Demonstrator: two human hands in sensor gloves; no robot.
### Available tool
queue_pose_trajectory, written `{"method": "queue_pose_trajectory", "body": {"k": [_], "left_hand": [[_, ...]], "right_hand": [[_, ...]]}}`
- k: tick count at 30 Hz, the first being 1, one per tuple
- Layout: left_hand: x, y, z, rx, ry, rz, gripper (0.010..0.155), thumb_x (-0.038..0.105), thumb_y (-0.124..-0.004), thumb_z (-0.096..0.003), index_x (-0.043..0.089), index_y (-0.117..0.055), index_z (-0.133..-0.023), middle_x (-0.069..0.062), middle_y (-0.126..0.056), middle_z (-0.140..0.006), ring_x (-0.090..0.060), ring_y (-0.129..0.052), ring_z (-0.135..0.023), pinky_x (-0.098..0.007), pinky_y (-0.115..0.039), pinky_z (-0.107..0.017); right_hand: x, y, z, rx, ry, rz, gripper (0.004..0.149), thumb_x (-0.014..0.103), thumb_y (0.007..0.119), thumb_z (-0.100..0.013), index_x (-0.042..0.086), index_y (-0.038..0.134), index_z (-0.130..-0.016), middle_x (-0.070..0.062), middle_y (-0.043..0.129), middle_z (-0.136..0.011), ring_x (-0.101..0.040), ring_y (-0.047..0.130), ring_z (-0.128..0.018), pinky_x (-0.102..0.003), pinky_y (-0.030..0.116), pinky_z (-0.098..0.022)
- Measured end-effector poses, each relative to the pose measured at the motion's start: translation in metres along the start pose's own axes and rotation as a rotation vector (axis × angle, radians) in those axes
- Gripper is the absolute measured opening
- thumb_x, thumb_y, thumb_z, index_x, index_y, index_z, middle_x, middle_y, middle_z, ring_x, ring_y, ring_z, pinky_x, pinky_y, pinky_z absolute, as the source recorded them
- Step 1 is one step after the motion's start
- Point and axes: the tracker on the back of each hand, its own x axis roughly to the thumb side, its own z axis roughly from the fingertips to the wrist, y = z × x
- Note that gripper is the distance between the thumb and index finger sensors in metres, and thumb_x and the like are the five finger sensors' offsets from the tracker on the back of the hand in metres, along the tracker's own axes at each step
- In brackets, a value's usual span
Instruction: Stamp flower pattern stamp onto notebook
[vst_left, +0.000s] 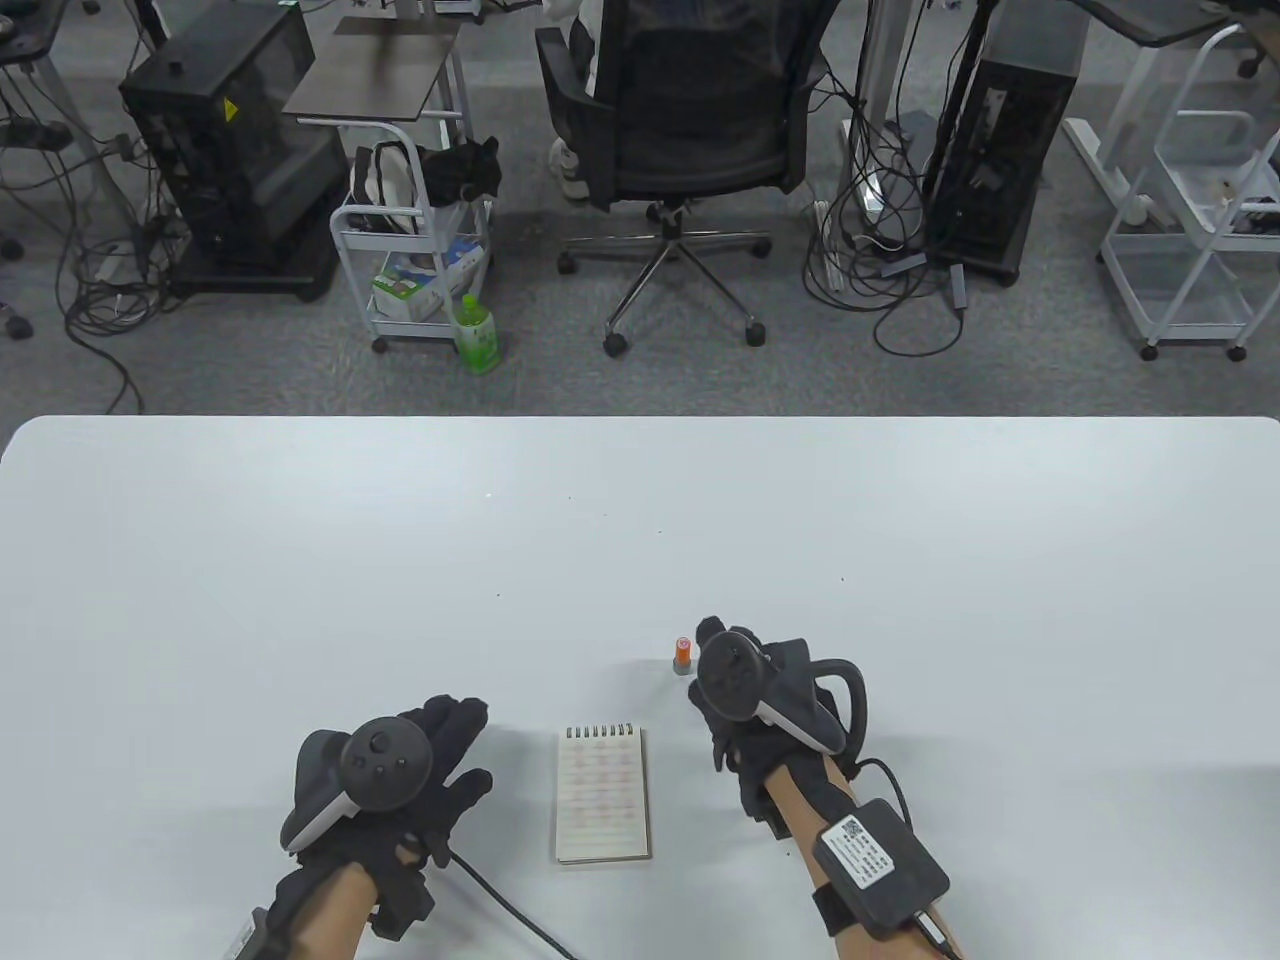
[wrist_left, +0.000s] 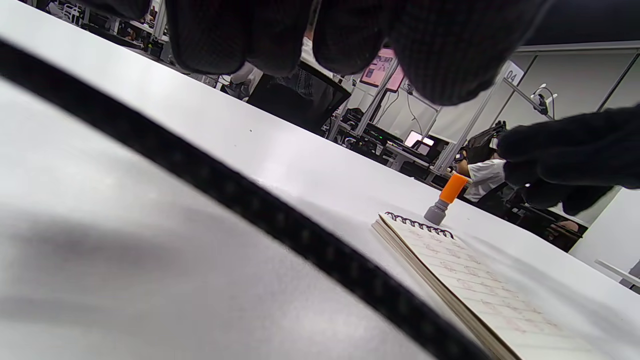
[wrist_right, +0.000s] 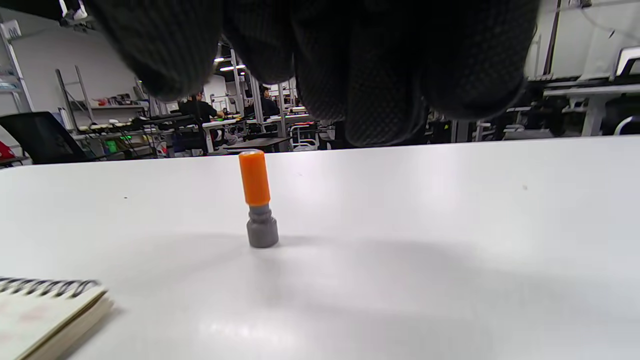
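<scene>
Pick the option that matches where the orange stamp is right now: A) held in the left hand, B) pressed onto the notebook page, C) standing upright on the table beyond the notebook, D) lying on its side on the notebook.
C: the stamp stands upright on the bare table, apart from the notebook, with the right hand beside it and neither hand touching it.
</scene>
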Motion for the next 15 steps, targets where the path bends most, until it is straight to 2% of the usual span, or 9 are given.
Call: {"method": "queue_pose_trajectory", "body": {"k": [3,5,15], "left_hand": [[0.002,0.001,0.001,0.0,-0.009,-0.01,0.071,0.046,-0.076,-0.0416,0.016,-0.057,-0.104,-0.021,-0.054,-0.106,-0.051,-0.061,-0.095,-0.073,-0.044,-0.062],[0.003,0.0,0.001,0.001,-0.014,-0.008,0.071,0.046,-0.075,-0.0417,0.016,-0.057,-0.104,-0.02,-0.054,-0.106,-0.051,-0.062,-0.094,-0.073,-0.045,-0.062],[0.005,-0.001,-0.001,-0.005,-0.028,0.004,0.071,0.046,-0.075,-0.0418,0.016,-0.058,-0.103,-0.021,-0.056,-0.105,-0.051,-0.063,-0.093,-0.073,-0.045,-0.062]], "right_hand": [[0.011,-0.001,-0.016,-0.048,0.045,0.049,0.06,0.041,0.083,-0.042,0.024,0.069,-0.098,-0.017,0.079,-0.088,-0.037,0.095,-0.06,-0.049,0.081,-0.042],[0.015,0.002,-0.026,-0.039,0.085,0.059,0.061,0.043,0.085,-0.04,0.024,0.071,-0.097,-0.017,0.082,-0.085,-0.034,0.097,-0.054,-0.047,0.082,-0.038],[0.025,0.02,-0.051,-0.013,0.16,0.1,0.059,0.044,0.089,-0.038,0.02,0.08,-0.091,-0.015,0.091,-0.074,-0.03,0.101,-0.041,-0.043,0.085,-0.029]]}}
